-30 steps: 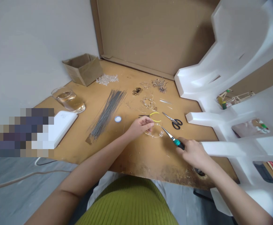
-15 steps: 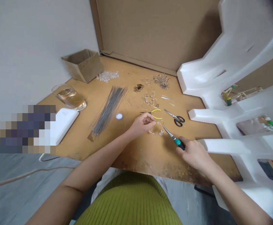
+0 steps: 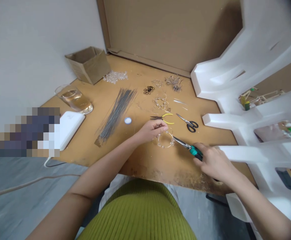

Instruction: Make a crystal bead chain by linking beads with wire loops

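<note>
My left hand [image 3: 153,130] pinches the upper edge of a wire ring with clear beads [image 3: 163,146]. Wrapped in my right hand [image 3: 214,160] are long-nosed pliers with green and black handles [image 3: 194,151]; their tip is at the right side of the ring. Just beyond my left hand lie yellow-handled pliers [image 3: 167,122]. Black-handled scissors [image 3: 191,126] rest to their right. Farther back are another beaded wire ring [image 3: 161,103] and a small black looped piece [image 3: 149,90].
A bundle of grey wires [image 3: 117,115], a small white round lid [image 3: 127,120], a glass of liquid [image 3: 76,100], a cardboard box [image 3: 89,66], clear beads [image 3: 115,76] and a white power bank [image 3: 71,128] occupy the left. A white moulded frame [image 3: 210,120] borders the right.
The beaded ring has turned and now shows as a fuller circle below my left fingers. My right hand and the pliers have shifted slightly right, with the pliers' tip at the ring's side.
</note>
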{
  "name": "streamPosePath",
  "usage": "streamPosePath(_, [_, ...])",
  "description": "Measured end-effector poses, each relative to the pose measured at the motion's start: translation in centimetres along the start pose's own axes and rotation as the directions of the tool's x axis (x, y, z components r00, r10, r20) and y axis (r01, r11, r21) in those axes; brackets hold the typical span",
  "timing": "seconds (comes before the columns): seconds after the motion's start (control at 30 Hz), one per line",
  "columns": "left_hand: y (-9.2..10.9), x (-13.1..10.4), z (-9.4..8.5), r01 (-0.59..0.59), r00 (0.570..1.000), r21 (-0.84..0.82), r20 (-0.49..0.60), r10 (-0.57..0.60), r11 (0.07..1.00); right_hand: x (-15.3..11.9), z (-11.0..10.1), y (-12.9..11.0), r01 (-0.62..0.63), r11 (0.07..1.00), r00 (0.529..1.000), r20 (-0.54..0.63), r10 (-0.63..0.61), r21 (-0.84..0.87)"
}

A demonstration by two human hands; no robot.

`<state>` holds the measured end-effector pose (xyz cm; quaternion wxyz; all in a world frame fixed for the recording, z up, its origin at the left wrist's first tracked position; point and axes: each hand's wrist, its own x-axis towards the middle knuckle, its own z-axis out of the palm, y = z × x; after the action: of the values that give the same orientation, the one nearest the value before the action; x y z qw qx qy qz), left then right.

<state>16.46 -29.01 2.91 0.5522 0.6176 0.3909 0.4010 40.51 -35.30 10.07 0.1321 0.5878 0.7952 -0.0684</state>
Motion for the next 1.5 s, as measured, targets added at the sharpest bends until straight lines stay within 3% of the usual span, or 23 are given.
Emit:
streamPosePath(0.13, [0.6, -0.2, -0.1, -0.01, 1.0, 0.024, 0.017, 0.009, 1.0, -0.6, -1.5, 0.3, 0.071, 0.994, 0.993, -0.089, -0.079, -0.086])
streamPosePath(0.33, [0.9, -0.4, -0.1, 0.052, 0.996, -0.003, 0.073, -0.051, 0.999, 0.3, -3.0, -1.3, 0.137, 0.939, 0.962, -0.184, -0.202, -0.316])
streamPosePath(0.5, [1.2, -0.5, -0.2, 0.096, 0.99, -0.042, 0.108, -0.091, 0.994, 1.0, -3.4, -1.2, 0.161, 0.929, 0.944, -0.223, -0.244, -0.334])
streamPosePath(0.57, [1.4, -0.5, -0.2, 0.094, 0.989, -0.051, 0.12, -0.087, 0.994, 1.2, -3.3, -0.7, 0.152, 0.957, 0.944, -0.249, -0.214, -0.246])
streamPosePath(0.67, [1.5, -0.7, -0.4, 0.088, 0.982, -0.095, 0.173, -0.07, 0.992, 1.6, -2.9, -0.1, 0.106, 0.993, 0.957, -0.278, -0.088, 0.053])
streamPosePath(0.77, [1.4, -0.8, -0.5, 0.11, 0.967, -0.159, 0.245, -0.069, 0.981, 2.2, -2.1, -0.3, 0.103, 0.919, 0.968, -0.252, -0.004, 0.382])
streamPosePath(0.83, [1.2, -0.8, -0.6, 0.142, 0.958, -0.188, 0.274, -0.087, 0.972, 2.3, -1.8, -0.7, 0.165, 0.874, 0.967, -0.25, -0.052, 0.456])
streamPosePath(0.93, [0.9, -0.7, -0.8, 0.154, 0.954, -0.199, 0.285, -0.093, 0.968, 2.1, -1.8, -0.8, 0.283, 0.923, 0.934, -0.294, -0.204, 0.259])
streamPosePath(1.07, [0.8, -0.6, -0.8, 0.112, 0.967, -0.147, 0.242, -0.074, 0.983, 1.4, -2.6, -0.2, 0.268, 0.948, 0.915, -0.263, -0.306, -0.169])
streamPosePath(1.27, [1.3, -0.8, -0.7, 0.11, 0.964, -0.094, 0.253, -0.083, 0.99, 1.0, -4.2, 0.8, 0.2, 0.929, 0.925, -0.251, -0.284, -0.313])
streamPosePath(1.37, [1.6, -1.0, -0.9, 0.119, 0.951, -0.07, 0.294, -0.094, 0.99, 1.2, -4.5, 1.6, 0.168, 0.964, 0.956, -0.204, -0.21, -0.206])
streamPosePath(1.43, [1.8, -1.0, -1.0, 0.139, 0.934, -0.06, 0.339, -0.111, 0.988, 1.5, -4.2, 1.8, 0.144, 0.988, 0.977, -0.167, -0.134, 0.048])
streamPosePath(1.5, [1.9, -1.1, -0.8, 0.159, 0.913, -0.056, 0.387, -0.126, 0.986, 1.8, -3.4, 1.2, 0.109, 0.91, 0.99, -0.128, -0.062, 0.4])
